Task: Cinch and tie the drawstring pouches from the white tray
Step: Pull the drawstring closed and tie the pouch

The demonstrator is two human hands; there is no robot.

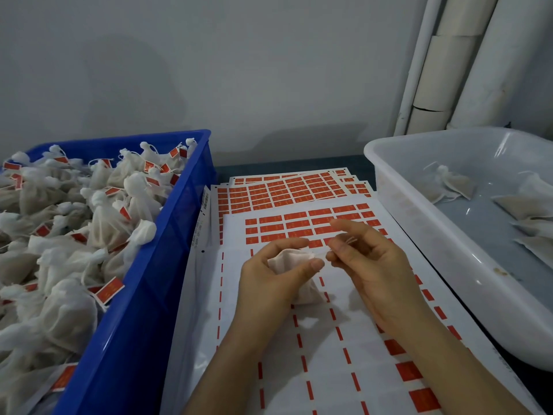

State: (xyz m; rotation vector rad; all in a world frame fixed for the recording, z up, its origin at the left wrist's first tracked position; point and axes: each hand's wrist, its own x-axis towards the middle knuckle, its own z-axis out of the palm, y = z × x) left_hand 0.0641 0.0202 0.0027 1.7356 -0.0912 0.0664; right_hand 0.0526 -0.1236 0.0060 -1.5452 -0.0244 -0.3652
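A small white drawstring pouch [291, 260] sits in my left hand [269, 283], pinched at its neck between thumb and fingers, above the label sheets. Just to its right, my right hand [368, 265] pinches the pouch's thin drawstring [348, 241], which runs from the pouch's mouth to those fingertips. The white tray [419, 223] stands at the right and holds several loose pouches [449, 184] lying flat. The lower part of the held pouch hangs behind my left palm.
A blue crate [167, 235] at the left is heaped with tied pouches bearing red tags [109, 290]. Sheets of red labels [299, 190] cover the table between crate and tray. White pipes [466, 61] run up the wall at the back right.
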